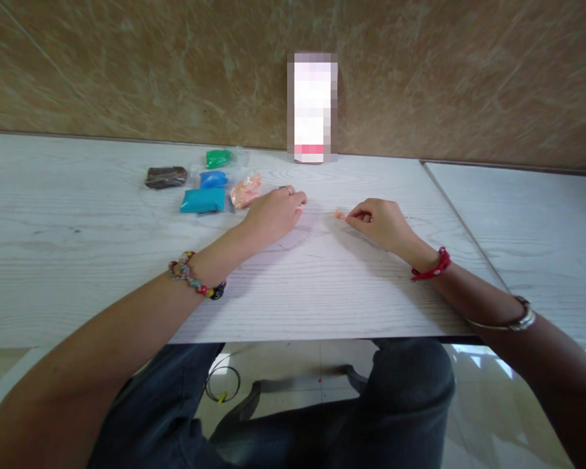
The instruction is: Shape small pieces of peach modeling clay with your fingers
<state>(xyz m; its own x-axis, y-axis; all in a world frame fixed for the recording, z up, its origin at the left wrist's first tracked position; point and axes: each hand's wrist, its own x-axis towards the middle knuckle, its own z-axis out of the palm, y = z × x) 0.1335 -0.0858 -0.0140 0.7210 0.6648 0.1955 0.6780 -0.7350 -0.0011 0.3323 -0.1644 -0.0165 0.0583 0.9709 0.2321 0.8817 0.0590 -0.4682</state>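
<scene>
My right hand [379, 223] is closed in a pinch on a small piece of peach modelling clay [339, 214], which pokes out past the fingertips just above the table. To its left, my left hand [277, 210] rests over the table with its fingers curled together. Whatever lies between those left fingertips is too small to make out. Right behind the left hand sits a clear packet of peach clay [246, 190]. Beside that packet are a teal clay packet [203, 200], a blue one [213, 179], a green one [218, 158] and a brown one [167, 177].
A phone-like upright screen [312, 107], blurred out, leans on the brown marbled wall [176, 71] at the table's back edge. The white wood-grain table [293, 293] has a seam [463, 225] on the right. Below its front edge, a black cable [239, 384] lies on the tiled floor.
</scene>
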